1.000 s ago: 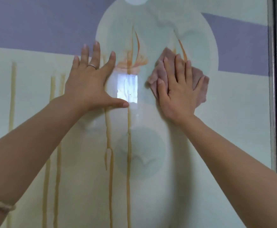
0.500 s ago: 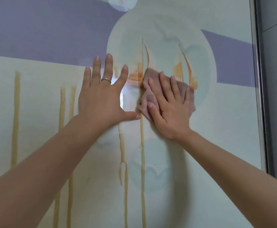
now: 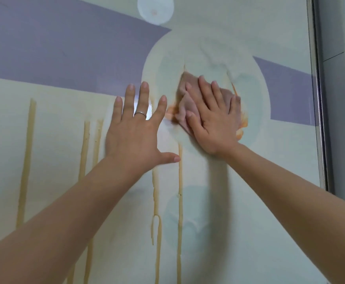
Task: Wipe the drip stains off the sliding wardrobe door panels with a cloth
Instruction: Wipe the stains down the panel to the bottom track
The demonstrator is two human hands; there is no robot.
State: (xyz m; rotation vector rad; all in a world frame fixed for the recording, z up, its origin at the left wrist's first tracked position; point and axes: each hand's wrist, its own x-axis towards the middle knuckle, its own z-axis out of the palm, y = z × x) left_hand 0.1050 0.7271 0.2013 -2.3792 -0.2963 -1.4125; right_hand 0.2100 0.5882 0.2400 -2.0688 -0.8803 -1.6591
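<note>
Cloth (image 3: 190,103) now pressed flat to door panel (image 3: 270,160) under straight-fingered right hand (image 3: 214,121), shifted left across orange smears (image 3: 241,128); upper streaks thinned since earlier frames; left hand (image 3: 134,132) spread open, bracing panel, holding nothing; long drip stains (image 3: 179,201) below remain unwiped.

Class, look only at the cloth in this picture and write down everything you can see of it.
The cloth is pinkish-brown, soft-looking fabric, bunched in folds. It lies flat against the wardrobe door panel, inside a pale circle of the pattern. The right hand presses it with straight, spread fingers and hides much of it. Orange smears show at its left and right edges.
</note>
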